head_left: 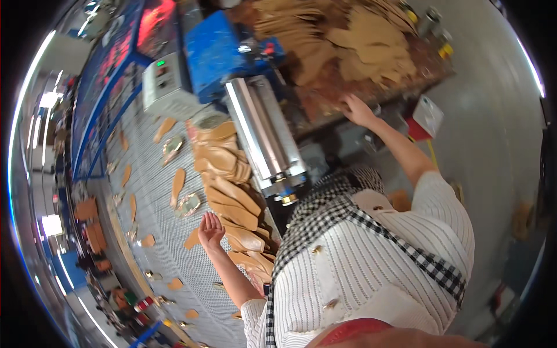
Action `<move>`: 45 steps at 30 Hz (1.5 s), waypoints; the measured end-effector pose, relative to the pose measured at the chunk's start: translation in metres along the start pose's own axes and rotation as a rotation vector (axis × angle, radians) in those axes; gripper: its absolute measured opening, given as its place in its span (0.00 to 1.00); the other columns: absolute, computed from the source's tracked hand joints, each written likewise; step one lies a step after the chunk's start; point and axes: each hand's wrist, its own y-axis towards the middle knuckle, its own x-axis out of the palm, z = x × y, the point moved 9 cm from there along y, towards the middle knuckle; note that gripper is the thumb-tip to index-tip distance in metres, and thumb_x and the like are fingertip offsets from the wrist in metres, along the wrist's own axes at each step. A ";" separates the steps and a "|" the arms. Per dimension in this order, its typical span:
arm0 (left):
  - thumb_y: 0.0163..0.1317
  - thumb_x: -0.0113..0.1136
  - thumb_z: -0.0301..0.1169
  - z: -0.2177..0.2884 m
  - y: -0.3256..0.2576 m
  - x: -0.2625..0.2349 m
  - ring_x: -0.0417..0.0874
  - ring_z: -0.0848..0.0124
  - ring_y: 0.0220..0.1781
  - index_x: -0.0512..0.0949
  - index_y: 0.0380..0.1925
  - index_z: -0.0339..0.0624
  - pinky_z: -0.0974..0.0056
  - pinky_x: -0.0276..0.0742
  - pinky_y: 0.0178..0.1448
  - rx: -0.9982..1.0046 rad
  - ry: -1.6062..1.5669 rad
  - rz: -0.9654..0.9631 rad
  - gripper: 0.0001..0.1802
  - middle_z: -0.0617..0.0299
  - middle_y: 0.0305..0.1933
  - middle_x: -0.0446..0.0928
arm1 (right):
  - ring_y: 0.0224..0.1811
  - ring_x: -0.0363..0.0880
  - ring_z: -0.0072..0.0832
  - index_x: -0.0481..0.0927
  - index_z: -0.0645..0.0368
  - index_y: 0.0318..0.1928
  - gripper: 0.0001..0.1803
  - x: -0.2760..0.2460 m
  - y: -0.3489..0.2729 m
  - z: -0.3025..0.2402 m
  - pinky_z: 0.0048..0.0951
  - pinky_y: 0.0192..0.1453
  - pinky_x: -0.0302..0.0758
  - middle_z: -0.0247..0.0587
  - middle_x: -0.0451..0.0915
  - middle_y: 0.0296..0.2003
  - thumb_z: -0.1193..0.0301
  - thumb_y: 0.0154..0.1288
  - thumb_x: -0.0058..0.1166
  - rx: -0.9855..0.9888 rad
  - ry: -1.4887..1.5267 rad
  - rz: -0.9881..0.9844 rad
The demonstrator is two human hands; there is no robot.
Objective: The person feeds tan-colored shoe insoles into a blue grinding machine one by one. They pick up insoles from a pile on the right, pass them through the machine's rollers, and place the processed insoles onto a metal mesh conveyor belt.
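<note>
My left hand [212, 231] is over the edge of the mesh conveyor, fingers stretched and nothing visible in it. Right beside it runs a long overlapping row of tan insoles [233, 207]. My right hand [357, 111] reaches to the near edge of the brown worktable [325, 110]; its fingers are slightly bent and apart, and no object shows in them. Beyond that hand lie piles of tan insoles [371, 43] on the table. Between my two arms stands a roller machine [264, 130] with shiny metal rollers and a blue housing [212, 55].
A grey control box [168, 87] with a green display stands beside the machine. Loose insoles [177, 187] and shiny shoe parts [188, 205] lie scattered on the grey conveyor [156, 214]. A blue metal frame [110, 87] rises over its far end. A red-and-white box [426, 119] stands right of the table.
</note>
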 end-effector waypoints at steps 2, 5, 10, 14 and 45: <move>0.59 0.51 0.28 -0.013 0.005 0.013 0.75 0.67 0.52 0.73 0.43 0.42 0.61 0.74 0.55 -0.058 -0.007 -0.038 0.12 0.64 0.50 0.75 | 0.50 0.68 0.46 0.69 0.59 0.46 0.18 -0.007 -0.002 0.026 0.39 0.51 0.68 0.51 0.70 0.44 0.71 0.53 0.51 0.068 -0.076 -0.032; 0.58 0.51 0.27 -0.034 -0.005 0.038 0.76 0.68 0.52 0.74 0.42 0.44 0.60 0.73 0.54 -0.084 0.066 -0.027 0.11 0.66 0.48 0.76 | 0.53 0.67 0.44 0.68 0.59 0.49 0.21 -0.019 0.007 0.059 0.40 0.54 0.66 0.48 0.69 0.48 0.70 0.53 0.52 0.116 -0.211 -0.025; 0.58 0.51 0.28 -0.046 -0.011 0.052 0.77 0.69 0.49 0.74 0.43 0.45 0.61 0.71 0.55 -0.052 0.080 -0.057 0.12 0.69 0.47 0.77 | 0.59 0.62 0.40 0.67 0.59 0.52 0.24 -0.025 0.069 0.049 0.40 0.58 0.64 0.44 0.64 0.56 0.69 0.53 0.51 -0.042 -0.327 -0.039; 0.58 0.51 0.28 -0.058 -0.020 0.058 0.77 0.71 0.48 0.75 0.43 0.47 0.61 0.68 0.55 -0.054 -0.019 -0.039 0.12 0.70 0.47 0.77 | 0.63 0.58 0.38 0.66 0.56 0.55 0.24 0.003 0.128 0.048 0.38 0.60 0.62 0.40 0.61 0.60 0.70 0.56 0.47 -0.228 -0.570 -0.102; 0.56 0.56 0.30 -0.092 -0.053 0.171 0.78 0.65 0.42 0.63 0.55 0.36 0.65 0.76 0.44 0.543 0.882 -0.223 0.26 0.50 0.44 0.75 | 0.30 0.71 0.13 0.77 0.63 0.39 0.08 -0.031 0.070 -0.088 0.17 0.35 0.69 0.29 0.77 0.29 0.72 0.62 0.51 0.082 0.949 -0.236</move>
